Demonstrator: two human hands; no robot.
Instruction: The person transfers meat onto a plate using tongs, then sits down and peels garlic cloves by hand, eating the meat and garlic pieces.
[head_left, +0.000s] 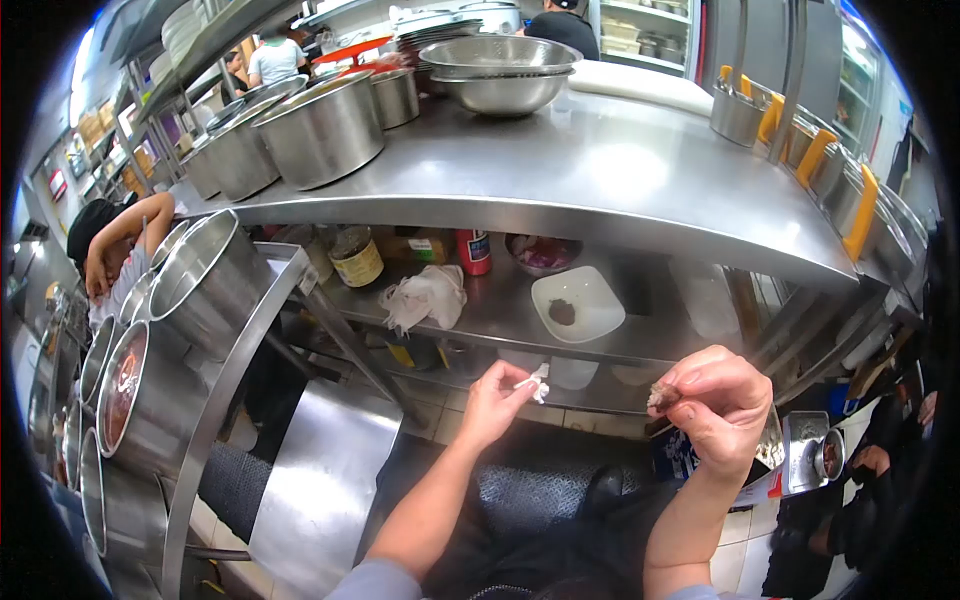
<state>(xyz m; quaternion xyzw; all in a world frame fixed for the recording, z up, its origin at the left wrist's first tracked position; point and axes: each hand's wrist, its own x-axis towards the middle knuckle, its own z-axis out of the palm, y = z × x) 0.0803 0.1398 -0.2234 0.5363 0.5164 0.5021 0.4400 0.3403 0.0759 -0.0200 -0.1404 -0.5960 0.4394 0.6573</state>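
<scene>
My left hand [495, 403] is closed in a pinch on a small white crumpled scrap [540, 384]; its exact kind I cannot make out. Held between the thumb and fingertips of my right hand [722, 408] is a small brownish-grey lump [660, 397], too small to name. Both hands are apart, in front of the lower shelf. Beyond them on that shelf stands a white squarish bowl [598, 322] with a little dark matter at its bottom. A white plastic bag [426, 298] lies crumpled to its left.
The steel counter [520, 172] overhangs the shelf, carrying steel pots [322, 135] and mixing bowls [500, 90]. More pots [150, 400] stand on a rack at left. Orange-handled utensils [815, 157] are at right. A co-worker's arm [130, 225] is at far left; another person [875, 470] is at right.
</scene>
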